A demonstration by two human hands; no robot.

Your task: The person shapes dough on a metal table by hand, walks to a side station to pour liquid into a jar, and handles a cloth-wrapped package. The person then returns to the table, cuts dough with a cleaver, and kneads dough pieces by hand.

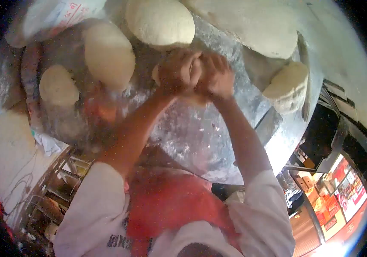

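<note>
My left hand (177, 72) and my right hand (216, 76) are side by side, fingers curled, pressing down on a piece of dough (195, 100). Most of that dough is hidden under them; only pale edges show at the left and below. Motion blurs both hands a little. Just beyond them lies a large rounded lump of dough (161, 22) on the floury metal work surface (187, 137).
Two more dough lumps, an oval one (109, 55) and a smaller one (58, 85), lie to the left. At the far right are a big dough mass (256, 25) and a cut dough piece (289, 88). A printed white sack (59, 17) is at the back left.
</note>
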